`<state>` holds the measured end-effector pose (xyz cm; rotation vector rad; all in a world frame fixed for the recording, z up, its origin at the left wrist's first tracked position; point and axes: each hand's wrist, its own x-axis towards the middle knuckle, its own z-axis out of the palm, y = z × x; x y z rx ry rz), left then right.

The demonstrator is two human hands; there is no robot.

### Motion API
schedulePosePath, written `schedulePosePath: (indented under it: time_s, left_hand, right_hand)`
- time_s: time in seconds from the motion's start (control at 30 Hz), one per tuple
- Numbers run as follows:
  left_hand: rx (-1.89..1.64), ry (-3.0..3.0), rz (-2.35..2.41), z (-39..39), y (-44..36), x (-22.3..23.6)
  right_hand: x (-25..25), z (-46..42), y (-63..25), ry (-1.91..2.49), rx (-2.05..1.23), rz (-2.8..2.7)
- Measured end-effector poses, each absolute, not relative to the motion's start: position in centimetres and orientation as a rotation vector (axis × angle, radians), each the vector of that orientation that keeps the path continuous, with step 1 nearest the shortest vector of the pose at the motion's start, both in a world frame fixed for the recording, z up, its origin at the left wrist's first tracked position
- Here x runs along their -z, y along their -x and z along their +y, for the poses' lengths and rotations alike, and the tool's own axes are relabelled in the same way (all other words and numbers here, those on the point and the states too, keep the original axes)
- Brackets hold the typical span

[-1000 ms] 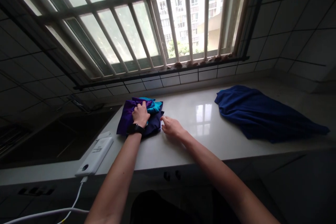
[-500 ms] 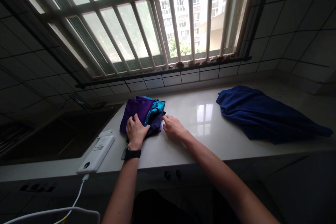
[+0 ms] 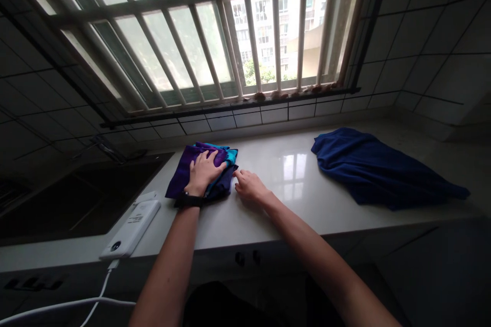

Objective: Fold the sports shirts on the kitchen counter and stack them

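Note:
A folded pile of clothing, purple, turquoise and dark navy, lies on the white countertop. My left hand presses flat on top of the pile with its fingers spread, and a black watch band sits at that wrist. At the pile's right edge, my right hand has its fingers curled together, pinching a dark corner of the folded garment. The fingertips partly hide that corner. Farther right a dark blue garment lies loosely spread and wrinkled, apart from both hands.
A white power bank with a white cable lies by the counter's front edge at left. Beyond it is a dark sink with a faucet. A barred window rises behind the counter.
My left hand has slid forward and to the right over the pile, from its near left part to its middle. My right hand stays at the right edge. The view has shifted slightly.

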<state>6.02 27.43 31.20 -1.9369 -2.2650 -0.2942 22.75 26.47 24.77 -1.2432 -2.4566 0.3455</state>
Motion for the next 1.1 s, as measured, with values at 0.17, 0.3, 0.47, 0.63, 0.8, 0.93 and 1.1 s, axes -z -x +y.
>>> schedulePosePath:
  time_s: [0.17, 0.3, 0.47, 0.63, 0.8, 0.93, 1.1]
  left_hand:
    - [0.195, 1.985, -2.349, 31.4, -4.8, -30.3]
    - [0.254, 1.865, -2.421, 32.0, -6.3, -29.9]
    - [0.517, 1.782, -2.145, 30.1, -10.3, -27.6]
    - [0.742, 1.951, -1.801, 28.6, -10.9, -26.0]
    - [0.830, 1.994, -1.780, 28.7, -9.5, -26.0]
    - [0.860, 2.054, -1.760, 28.7, -9.6, -25.8]
    - [0.942, 2.070, -1.773, 28.3, -10.7, -26.2]
  right_hand:
    - [-25.0, 26.2, -22.9, 1.236, -0.345, -2.471]
    - [-25.1, 26.0, -22.6, 1.228, -0.307, -2.490]
    - [-25.3, 26.3, -22.6, 1.298, -0.267, -2.461]
    - [-25.6, 26.7, -23.2, 1.484, -0.221, -2.278]
    - [-26.2, 27.1, -24.1, 1.444, -0.232, -2.137]
    - [-28.3, 28.0, -30.0, 1.549, -0.216, -2.050]
    - [-30.7, 28.0, -42.3, 2.308, -0.044, -1.857]
